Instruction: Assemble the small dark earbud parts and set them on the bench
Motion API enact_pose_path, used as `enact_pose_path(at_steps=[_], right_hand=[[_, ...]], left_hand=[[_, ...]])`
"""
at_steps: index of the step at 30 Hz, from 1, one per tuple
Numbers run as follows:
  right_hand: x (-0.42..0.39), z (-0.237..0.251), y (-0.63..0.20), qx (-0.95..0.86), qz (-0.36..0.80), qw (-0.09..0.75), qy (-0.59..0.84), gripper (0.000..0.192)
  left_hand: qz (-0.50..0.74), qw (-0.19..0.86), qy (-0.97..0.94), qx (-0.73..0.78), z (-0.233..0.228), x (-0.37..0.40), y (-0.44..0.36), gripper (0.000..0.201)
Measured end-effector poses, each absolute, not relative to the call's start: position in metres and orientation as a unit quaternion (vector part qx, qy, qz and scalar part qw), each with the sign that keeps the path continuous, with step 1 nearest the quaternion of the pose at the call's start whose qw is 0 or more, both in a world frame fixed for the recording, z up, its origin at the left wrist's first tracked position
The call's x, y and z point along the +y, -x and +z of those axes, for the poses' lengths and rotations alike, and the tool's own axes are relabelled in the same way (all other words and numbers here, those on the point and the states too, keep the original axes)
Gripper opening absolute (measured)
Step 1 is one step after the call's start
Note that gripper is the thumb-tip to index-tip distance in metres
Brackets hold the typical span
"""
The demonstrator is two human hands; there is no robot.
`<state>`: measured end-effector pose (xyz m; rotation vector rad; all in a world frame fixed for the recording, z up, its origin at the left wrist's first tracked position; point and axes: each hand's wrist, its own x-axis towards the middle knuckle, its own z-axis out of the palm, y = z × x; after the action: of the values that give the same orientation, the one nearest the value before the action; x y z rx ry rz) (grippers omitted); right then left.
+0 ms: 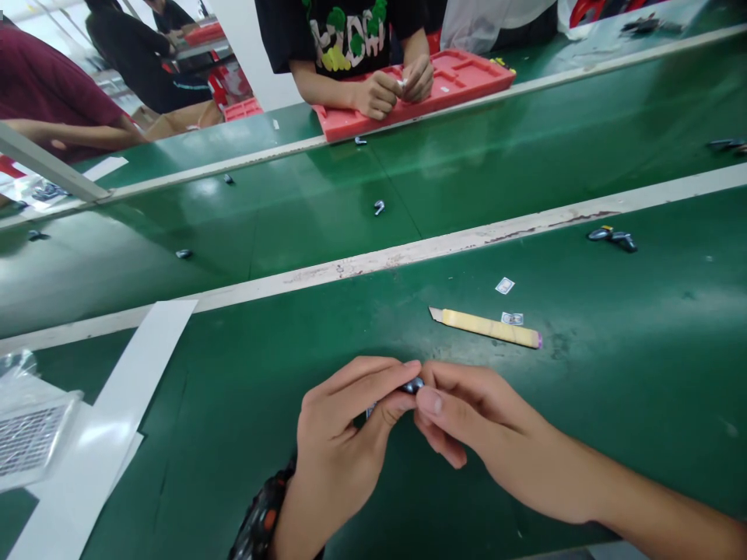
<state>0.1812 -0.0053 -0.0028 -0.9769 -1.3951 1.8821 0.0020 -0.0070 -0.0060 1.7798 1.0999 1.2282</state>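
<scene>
Now both hands meet over the green tabletop (262, 365): the left hand (344, 435) and right hand (472, 428) pinch 1 small dark part (413, 385) between thumb and fingertips, just short of the yellow utility knife (487, 327). Beside that knife lie 2 tiny labels (505, 285); beyond it, 2 dark parts (612, 237).

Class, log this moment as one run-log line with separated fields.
left hand: pinching small dark part | right hand: pinching same part | nearby: yellow utility knife on green belt | co-worker: across, at red tray
</scene>
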Motion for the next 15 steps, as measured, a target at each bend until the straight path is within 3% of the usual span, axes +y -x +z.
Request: enact_pose_path(at_steps=[15], right_hand=[[-0.0076, -0.0052, -0.1803, -0.567, 0.669, 0.314, 0.365, 0.038]], left_hand=[[0.462, 0.315, -0.68, 0.473, -0.0055, -0.0076, -0.0083, 0.02]])
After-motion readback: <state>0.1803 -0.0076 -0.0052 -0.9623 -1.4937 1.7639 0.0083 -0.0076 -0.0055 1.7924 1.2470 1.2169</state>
